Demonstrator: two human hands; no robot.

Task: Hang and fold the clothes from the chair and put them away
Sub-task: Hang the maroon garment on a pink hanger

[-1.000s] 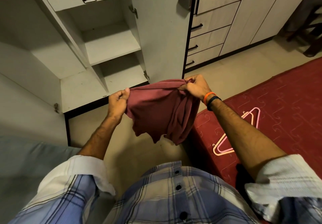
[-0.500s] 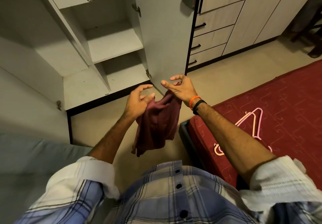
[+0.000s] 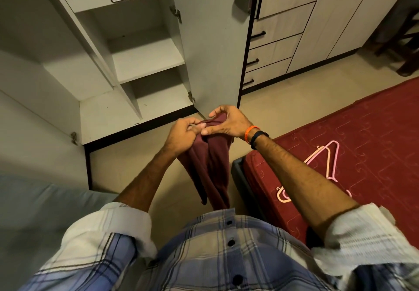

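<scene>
A maroon garment (image 3: 209, 166) hangs folded lengthwise in front of my body, above the floor. My left hand (image 3: 183, 135) pinches its top edge with curled fingers. Right beside it, my right hand (image 3: 227, 123) holds the same top edge, thumb pressed on the cloth and fingers arched over it. The two hands touch. Pink hangers (image 3: 322, 166) lie on the red bed (image 3: 362, 145) at the right, partly hidden by my right forearm.
An open white wardrobe (image 3: 145, 61) with bare shelves stands ahead, its door (image 3: 215, 41) swung out toward me. Closed drawers (image 3: 269, 50) and cupboard fronts run along the right. A dark chair (image 3: 405, 48) shows at the far right edge. Beige floor lies between wardrobe and bed.
The garment, first stretched wide between my hands, is now gathered into a narrow hanging fold. My hands came together and closed on its top edge after being briefly open.
</scene>
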